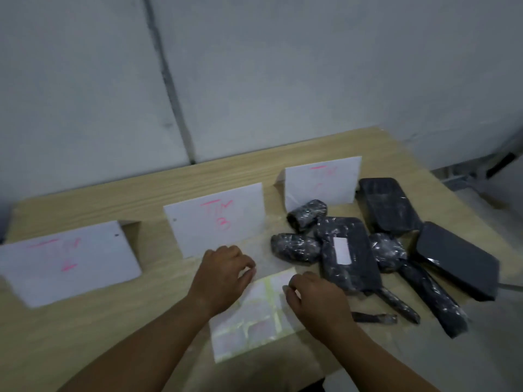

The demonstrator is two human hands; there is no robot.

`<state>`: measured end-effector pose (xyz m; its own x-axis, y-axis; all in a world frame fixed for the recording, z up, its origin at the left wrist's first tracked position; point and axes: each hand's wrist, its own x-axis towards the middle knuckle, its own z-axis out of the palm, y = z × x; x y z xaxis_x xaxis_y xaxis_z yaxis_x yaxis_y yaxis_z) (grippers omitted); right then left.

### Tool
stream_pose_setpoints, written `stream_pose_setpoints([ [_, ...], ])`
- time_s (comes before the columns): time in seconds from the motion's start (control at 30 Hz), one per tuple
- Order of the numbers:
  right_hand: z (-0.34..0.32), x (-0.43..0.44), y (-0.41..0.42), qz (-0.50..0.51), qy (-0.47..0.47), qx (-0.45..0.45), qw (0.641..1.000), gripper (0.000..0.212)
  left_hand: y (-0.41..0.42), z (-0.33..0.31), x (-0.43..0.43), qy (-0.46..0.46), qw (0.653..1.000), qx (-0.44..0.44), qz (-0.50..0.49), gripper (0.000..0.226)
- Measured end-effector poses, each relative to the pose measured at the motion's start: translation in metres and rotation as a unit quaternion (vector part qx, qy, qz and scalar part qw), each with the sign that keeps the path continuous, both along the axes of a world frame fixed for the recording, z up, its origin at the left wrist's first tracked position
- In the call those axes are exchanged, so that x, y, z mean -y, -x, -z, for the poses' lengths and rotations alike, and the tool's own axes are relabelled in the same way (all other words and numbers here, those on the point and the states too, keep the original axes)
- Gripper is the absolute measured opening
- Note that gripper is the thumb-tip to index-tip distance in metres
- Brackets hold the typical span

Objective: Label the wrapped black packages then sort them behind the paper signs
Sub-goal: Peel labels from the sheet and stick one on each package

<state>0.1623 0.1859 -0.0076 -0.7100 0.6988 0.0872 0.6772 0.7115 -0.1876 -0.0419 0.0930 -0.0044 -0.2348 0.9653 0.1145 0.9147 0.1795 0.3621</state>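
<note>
Several black wrapped packages lie in a heap at the table's right. One flat package carries a white label. A sheet of labels lies at the front, between my hands. My left hand rests with curled fingers on the sheet's top left corner. My right hand pinches at the sheet's upper right edge; what it holds is too blurred to tell. Three folded paper signs with pink writing stand in a row: left sign, middle sign, right sign.
The wooden table stands against a grey wall. A thin dark wrapped stick lies just right of my right wrist. The table's front edge drops away at the lower right.
</note>
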Motion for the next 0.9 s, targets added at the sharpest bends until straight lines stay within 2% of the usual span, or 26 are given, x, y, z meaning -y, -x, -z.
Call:
stream_pose_setpoints([
  [0.17, 0.018, 0.037, 0.036, -0.072, 0.047, 0.062, 0.994, 0.025, 0.012, 0.018, 0.063, 0.091, 0.995, -0.034, -0.014, 0.024],
  [0.37, 0.023, 0.047, 0.041, -0.047, 0.066, 0.072, 0.994, 0.017, 0.006, 0.026, 0.085, 0.152, 0.986, -0.062, -0.016, 0.024],
  [0.47, 0.023, 0.042, 0.039, -0.033, 0.061, 0.064, 0.996, 0.015, 0.003, 0.023, 0.083, 0.170, 0.984, -0.057, 0.011, 0.032],
  [0.7, 0.024, 0.032, 0.046, -0.023, 0.053, 0.107, 0.993, 0.031, -0.003, 0.014, 0.068, 0.236, 0.968, -0.084, 0.004, 0.042],
  [0.9, 0.030, 0.029, 0.054, -0.027, 0.009, 0.146, 0.989, 0.043, -0.014, 0.020, 0.049, 0.254, 0.966, -0.027, -0.024, 0.072],
])
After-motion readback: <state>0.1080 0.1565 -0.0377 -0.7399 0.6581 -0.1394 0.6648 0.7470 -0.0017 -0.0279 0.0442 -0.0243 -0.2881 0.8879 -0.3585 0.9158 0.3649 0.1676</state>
